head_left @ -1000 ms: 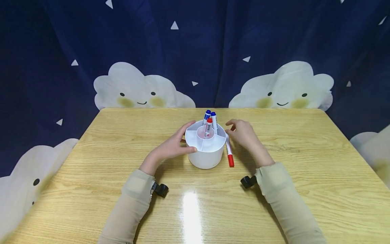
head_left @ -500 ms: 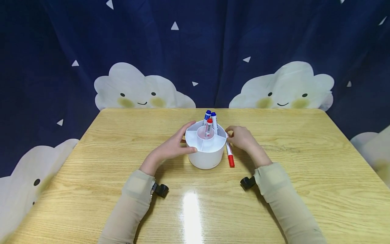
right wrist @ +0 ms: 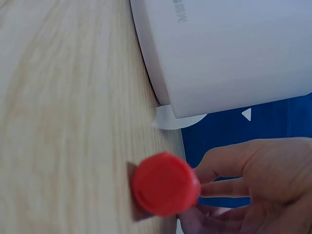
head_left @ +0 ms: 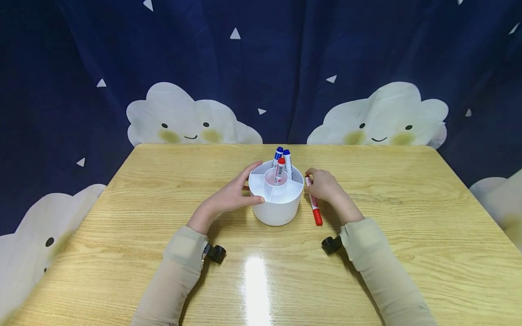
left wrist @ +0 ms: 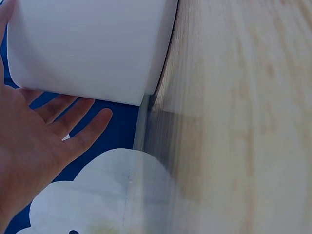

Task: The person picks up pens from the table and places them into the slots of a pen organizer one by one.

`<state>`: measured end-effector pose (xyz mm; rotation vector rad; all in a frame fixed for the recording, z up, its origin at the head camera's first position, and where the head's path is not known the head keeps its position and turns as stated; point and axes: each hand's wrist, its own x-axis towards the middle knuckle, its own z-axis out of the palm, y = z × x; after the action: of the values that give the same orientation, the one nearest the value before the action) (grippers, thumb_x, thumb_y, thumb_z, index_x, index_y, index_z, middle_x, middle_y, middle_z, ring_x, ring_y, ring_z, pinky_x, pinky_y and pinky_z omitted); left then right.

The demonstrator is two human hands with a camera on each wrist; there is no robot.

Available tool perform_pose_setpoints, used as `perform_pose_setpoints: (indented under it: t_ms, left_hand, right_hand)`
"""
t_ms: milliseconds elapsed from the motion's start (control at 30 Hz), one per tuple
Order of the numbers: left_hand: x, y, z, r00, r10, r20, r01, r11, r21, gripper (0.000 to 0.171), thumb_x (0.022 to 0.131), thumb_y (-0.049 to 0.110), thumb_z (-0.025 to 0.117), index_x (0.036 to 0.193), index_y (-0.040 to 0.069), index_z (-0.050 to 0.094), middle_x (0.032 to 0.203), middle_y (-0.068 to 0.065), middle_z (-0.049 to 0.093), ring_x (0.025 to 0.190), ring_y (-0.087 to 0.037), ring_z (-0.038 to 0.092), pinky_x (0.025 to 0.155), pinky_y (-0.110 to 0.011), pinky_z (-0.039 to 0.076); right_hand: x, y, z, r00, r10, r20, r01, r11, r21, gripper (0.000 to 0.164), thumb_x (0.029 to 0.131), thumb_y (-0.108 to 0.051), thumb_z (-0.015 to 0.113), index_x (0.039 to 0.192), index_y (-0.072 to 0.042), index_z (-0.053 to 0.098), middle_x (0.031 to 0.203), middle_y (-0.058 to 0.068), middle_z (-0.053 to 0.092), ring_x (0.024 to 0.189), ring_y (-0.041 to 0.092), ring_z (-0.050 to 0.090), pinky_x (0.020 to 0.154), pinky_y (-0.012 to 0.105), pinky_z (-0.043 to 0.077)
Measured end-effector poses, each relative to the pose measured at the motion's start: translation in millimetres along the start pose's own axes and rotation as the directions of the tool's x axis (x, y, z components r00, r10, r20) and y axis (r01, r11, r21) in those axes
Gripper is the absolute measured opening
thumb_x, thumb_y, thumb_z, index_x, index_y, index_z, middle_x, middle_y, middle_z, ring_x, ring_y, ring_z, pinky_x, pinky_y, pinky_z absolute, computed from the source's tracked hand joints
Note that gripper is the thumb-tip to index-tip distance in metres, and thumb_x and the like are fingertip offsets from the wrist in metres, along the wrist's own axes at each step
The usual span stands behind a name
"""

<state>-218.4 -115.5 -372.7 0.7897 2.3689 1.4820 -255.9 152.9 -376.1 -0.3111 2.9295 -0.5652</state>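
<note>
A white round divided pen holder (head_left: 278, 213) stands on the table. It holds two blue-capped markers (head_left: 288, 165) at the back and one red-capped marker (head_left: 279, 173) in its middle cup. My left hand (head_left: 229, 195) grips the holder's left side, thumb at the front rim and forefinger toward the back; the left wrist view shows the other fingers (left wrist: 78, 114) along the wall. Right of the holder, my right hand (head_left: 325, 185) pinches the far end of another red marker (head_left: 315, 211), whose red cap points toward me, low over the table.
The wooden table (head_left: 122, 253) extends around both hands. A dark blue curtain (head_left: 277, 59) with cloud prints hangs behind its far edge. A black wrist camera (head_left: 332, 244) sits by the right cuff, another by the left.
My right hand has closed its fingers on the loose red marker, which has shifted a little right, away from the holder. My left hand and the pen holder have stayed put.
</note>
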Motion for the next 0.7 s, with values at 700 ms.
perform_pose_setpoints:
  t_ms: [700]
  left_hand:
    - [-7.5, 23.9, -2.2, 0.999, -0.028, 0.022, 0.029, 1.000, -0.013, 0.089, 0.079, 0.021, 0.070, 0.146, 0.023, 0.012, 0.146, -0.003, 0.025, 0.121, -0.023, 0.039, 0.098, -0.044, 0.037]
  right_hand:
    - [-15.2, -2.1, -34.0, 0.997, -0.031, -0.065, 0.040, 0.990, 0.132, 0.049, 0.078, -0.014, 0.061, 0.123, -0.003, 0.044, 0.096, 0.020, 0.058, 0.075, 0.026, 0.054, 0.058, 0.028, 0.045]
